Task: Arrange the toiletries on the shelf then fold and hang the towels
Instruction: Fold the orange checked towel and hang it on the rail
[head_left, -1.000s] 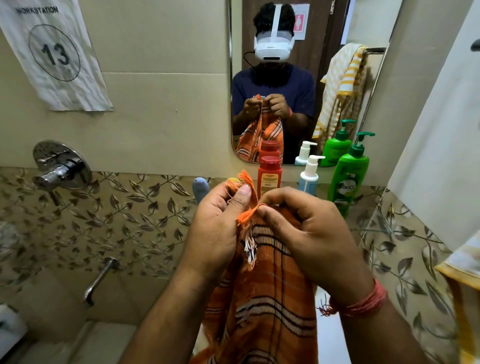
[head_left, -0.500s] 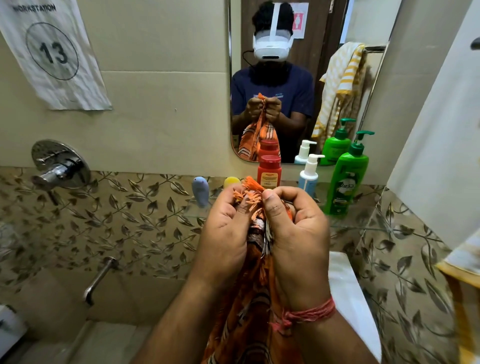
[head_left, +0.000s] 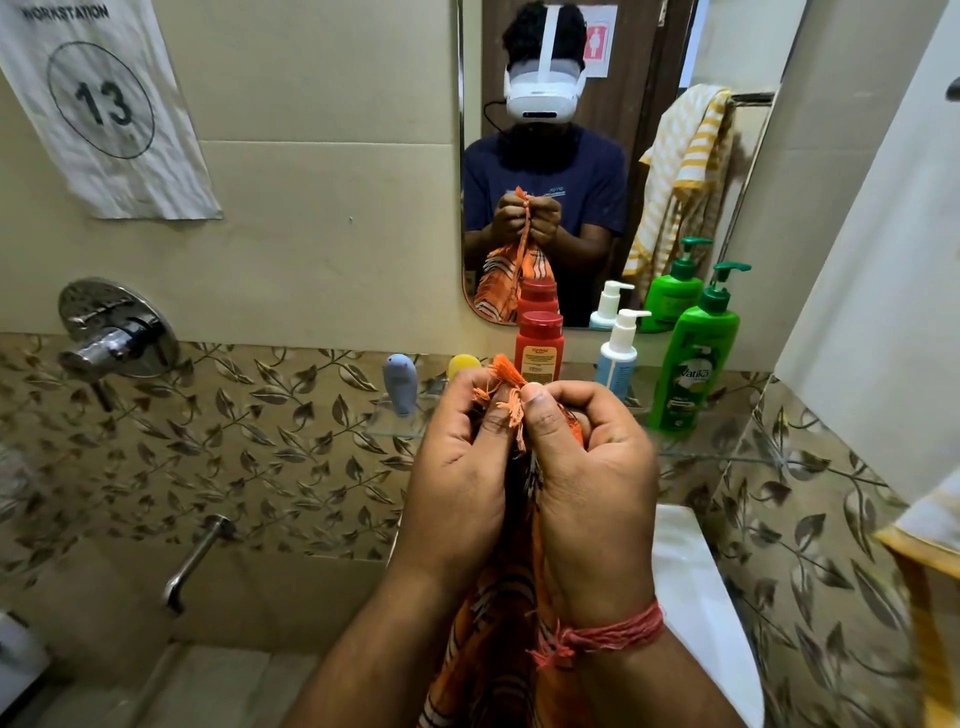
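An orange striped towel (head_left: 498, 639) hangs down between my wrists, its fringed top edge bunched at my fingertips. My left hand (head_left: 457, 478) and my right hand (head_left: 587, 483) press together and both pinch that edge in front of the glass shelf (head_left: 395, 426). On the shelf stand a grey-blue bottle (head_left: 400, 382), a yellow item (head_left: 464, 364) partly hidden by my fingers, a red bottle (head_left: 539, 345), a white pump bottle (head_left: 618, 353) and a green pump bottle (head_left: 693, 358).
A mirror (head_left: 613, 156) above the shelf reflects a yellow-striped towel on a rail. A chrome tap valve (head_left: 117, 332) and spout (head_left: 195, 561) stick out of the left wall. A white basin (head_left: 696, 597) lies below right, and yellow-edged cloth (head_left: 924, 535) hangs at the right edge.
My hands have come together, bringing the two towel corners to meet, and the spread cloth has gathered into a narrow hanging fold. The hands have held close together since half a second ago.
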